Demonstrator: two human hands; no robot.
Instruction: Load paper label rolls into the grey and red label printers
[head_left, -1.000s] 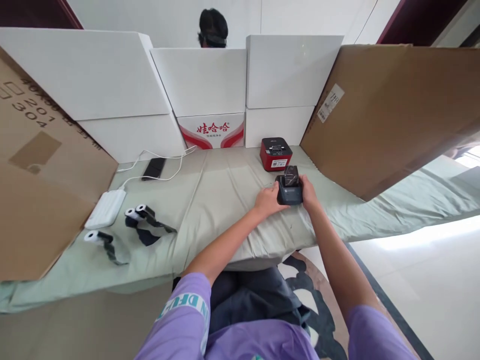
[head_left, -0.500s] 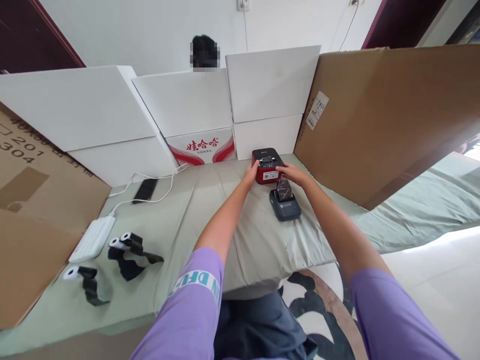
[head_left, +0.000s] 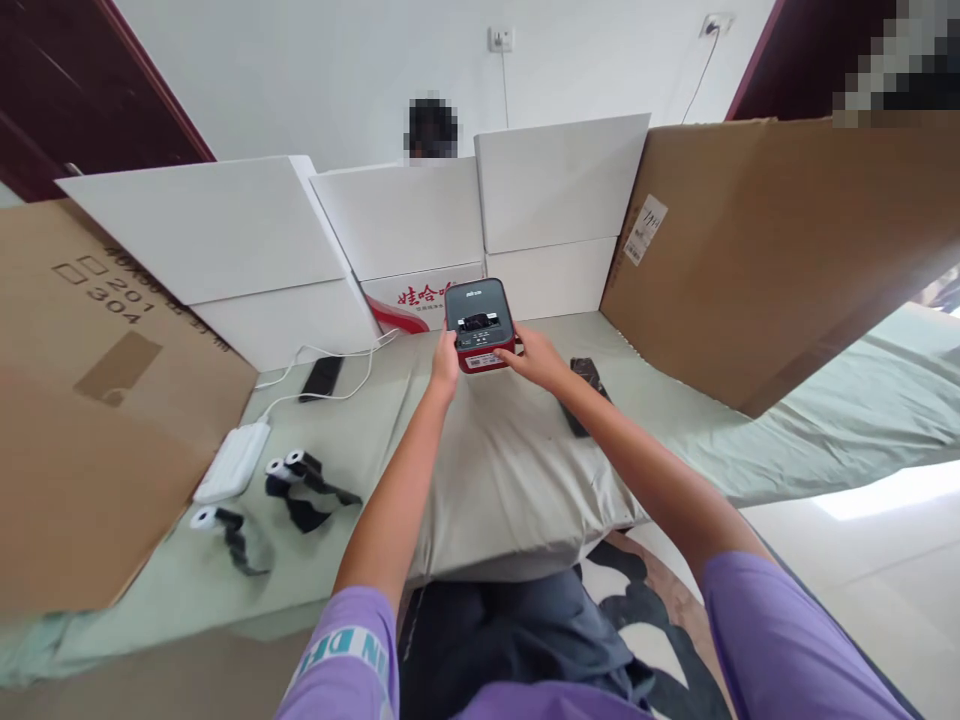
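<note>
A red box-shaped printer with a dark top (head_left: 480, 322) is lifted off the green cloth, held between both my hands. My left hand (head_left: 445, 357) grips its left side and my right hand (head_left: 536, 356) grips its right side, fingers closed on it. The small dark grey printer (head_left: 587, 385) lies on the cloth just right of my right forearm, partly hidden by it.
White boxes (head_left: 405, 215) and brown cardboard sheets (head_left: 757, 240) wall in the cloth-covered table (head_left: 495, 470). At the left lie a white power pack (head_left: 235, 461) with cable, a black phone (head_left: 321, 378) and several paper rolls with black strips (head_left: 300, 478). Another person's head shows behind the boxes.
My hands left the dark grey printer, went to the red printer behind it, took hold of it and raised it off the cloth.
</note>
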